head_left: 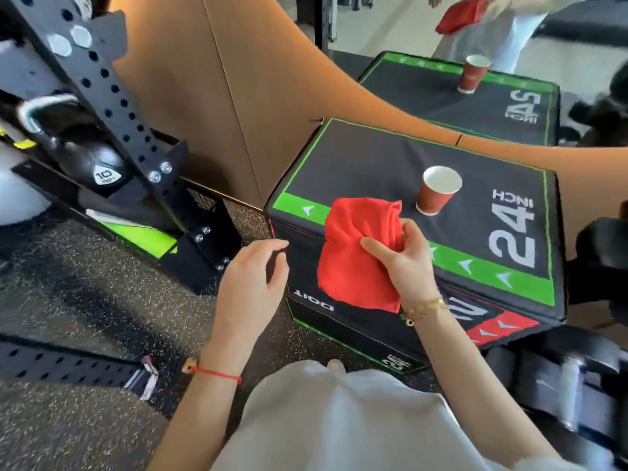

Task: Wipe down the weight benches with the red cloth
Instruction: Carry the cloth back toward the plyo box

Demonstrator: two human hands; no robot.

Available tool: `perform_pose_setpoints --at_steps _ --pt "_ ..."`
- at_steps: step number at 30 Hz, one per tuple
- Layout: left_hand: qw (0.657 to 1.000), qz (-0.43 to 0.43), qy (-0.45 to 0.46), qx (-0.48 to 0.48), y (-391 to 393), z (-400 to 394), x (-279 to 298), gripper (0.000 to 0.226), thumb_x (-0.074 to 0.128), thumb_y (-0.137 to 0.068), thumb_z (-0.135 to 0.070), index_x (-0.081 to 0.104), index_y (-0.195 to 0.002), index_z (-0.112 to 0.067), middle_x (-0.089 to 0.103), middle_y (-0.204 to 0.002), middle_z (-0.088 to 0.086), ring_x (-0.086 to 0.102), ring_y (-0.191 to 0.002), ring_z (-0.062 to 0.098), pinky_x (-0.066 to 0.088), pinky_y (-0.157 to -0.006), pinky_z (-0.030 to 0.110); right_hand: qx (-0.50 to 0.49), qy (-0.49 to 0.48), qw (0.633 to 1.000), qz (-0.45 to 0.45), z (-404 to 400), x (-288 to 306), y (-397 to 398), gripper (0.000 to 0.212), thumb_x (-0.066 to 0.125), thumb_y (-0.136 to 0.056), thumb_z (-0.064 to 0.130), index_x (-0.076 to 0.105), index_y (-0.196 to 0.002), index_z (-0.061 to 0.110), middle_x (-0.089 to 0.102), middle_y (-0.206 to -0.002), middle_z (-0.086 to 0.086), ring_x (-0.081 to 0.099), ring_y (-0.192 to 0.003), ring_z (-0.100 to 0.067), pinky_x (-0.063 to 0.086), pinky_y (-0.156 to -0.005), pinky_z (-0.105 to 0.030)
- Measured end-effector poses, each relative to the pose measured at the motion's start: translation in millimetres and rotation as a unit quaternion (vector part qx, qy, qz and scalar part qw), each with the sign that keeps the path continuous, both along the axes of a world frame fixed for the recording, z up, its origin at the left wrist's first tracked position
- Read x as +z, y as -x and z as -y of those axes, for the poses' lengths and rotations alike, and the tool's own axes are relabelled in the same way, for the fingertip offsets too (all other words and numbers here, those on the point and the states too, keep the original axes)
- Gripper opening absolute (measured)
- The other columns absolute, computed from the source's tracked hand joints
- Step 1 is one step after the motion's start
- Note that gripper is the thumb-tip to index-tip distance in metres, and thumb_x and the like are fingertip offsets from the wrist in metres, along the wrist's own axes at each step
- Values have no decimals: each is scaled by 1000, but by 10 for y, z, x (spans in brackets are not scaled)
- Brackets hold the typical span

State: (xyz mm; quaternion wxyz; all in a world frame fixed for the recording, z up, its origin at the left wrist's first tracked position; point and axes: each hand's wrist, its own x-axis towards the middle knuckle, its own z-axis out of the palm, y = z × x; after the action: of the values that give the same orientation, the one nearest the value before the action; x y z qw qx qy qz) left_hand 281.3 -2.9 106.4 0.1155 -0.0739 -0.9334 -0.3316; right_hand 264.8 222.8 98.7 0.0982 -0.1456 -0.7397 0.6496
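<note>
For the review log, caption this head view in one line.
Right hand grips the red cloth over a black plyo box beside a paper cup; left hand hovers empty.

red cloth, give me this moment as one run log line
right hand grips red cloth | left hand open, empty | paper cup upright on box

Speckled dark rubber floor (pixel 85 283), tan panelled wall (pixel 210 96), black perforated steel rack (pixel 112 96) at left, daylight beyond.
</note>
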Motion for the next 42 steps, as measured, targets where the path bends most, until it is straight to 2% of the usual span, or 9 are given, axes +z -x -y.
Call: perform_pose_setpoints --at_steps 4,12,18,22,26,29,33,37,42 --pt "1000 5 9 -8 519 -98 19 25 54 -96 -18 67 -117 -15 69 -115 -3 63 -107 12 45 -96 22 -10 -10 1000 0 -63 27 666 35 82 -73 13 54 -94 15 63 -87 0 58 -78 -12 51 -79 -38" --pt "997 31 20 -63 1447 -129 -80 24 54 -95 -16 67 -116 -13 69 -115 0 63 -107 19 51 -94 37 -47 -52 997 36 113 -161 1601 41 82 -72 19 56 -102 7 64 -93 -5 62 -89 -25 50 -86 -44" --pt "991 43 41 -121 2067 -36 -202 25 54 -96 -16 67 -117 -13 68 -117 1 61 -110 19 49 -97 37 -88 -48 991 93 325 -448 1997 44 80 -73 21 54 -106 6 65 -102 -9 62 -98 -27 48 -92 -46" --pt "986 38 44 -157 2385 41 -330 24 57 -93 -13 68 -114 -12 69 -114 2 62 -109 21 50 -96 38 -122 -61 982 131 345 -611 2113 38 76 -78 22 54 -105 6 64 -102 -8 61 -99 -26 47 -92 -44" --pt "978 29 47 -201 2628 66 -443 23 57 -92 -11 68 -112 -11 70 -113 2 63 -107 21 50 -96 37 -150 -139 968 144 285 -698 2077 31 70 -83 21 52 -104 7 61 -94 0 60 -97 -26 37 -74 -26" --pt "974 21 39 -223 2741 88 -496 23 58 -91 -10 68 -111 -11 70 -111 2 62 -106 21 49 -94 35 -146 -248 944 160 253 -734 2001 37 69 -83 20 48 -110 6 66 -103 -9 61 -98 -35 40 -73 -33" --pt "967 4 27 -253 2853 128 -586 25 59 -91 -11 67 -114 -12 69 -113 1 60 -108 18 47 -97 32 -134 -369 902 178 249 -781 1929 46 71 -81 25 50 -116 4 58 -112 -13 53 -104 -36 41 -86 -43" --pt "955 11 64 -289 2915 138 -747 28 60 -89 -10 66 -116 -10 67 -117 4 59 -112 22 48 -99 37 -151 -392 886 195 267 -788 1876 50 70 -83 34 53 -122 9 53 -118 -11 48 -106 -33 39 -90 -41" --pt "945 31 108 -308 2909 215 -933 28 60 -90 -13 67 -117 -12 64 -120 2 57 -117 21 48 -98 39 -171 -392 885 183 326 -797 1756 48 70 -83 30 54 -125 12 55 -119 -9 49 -106 -33 40 -91 -43"
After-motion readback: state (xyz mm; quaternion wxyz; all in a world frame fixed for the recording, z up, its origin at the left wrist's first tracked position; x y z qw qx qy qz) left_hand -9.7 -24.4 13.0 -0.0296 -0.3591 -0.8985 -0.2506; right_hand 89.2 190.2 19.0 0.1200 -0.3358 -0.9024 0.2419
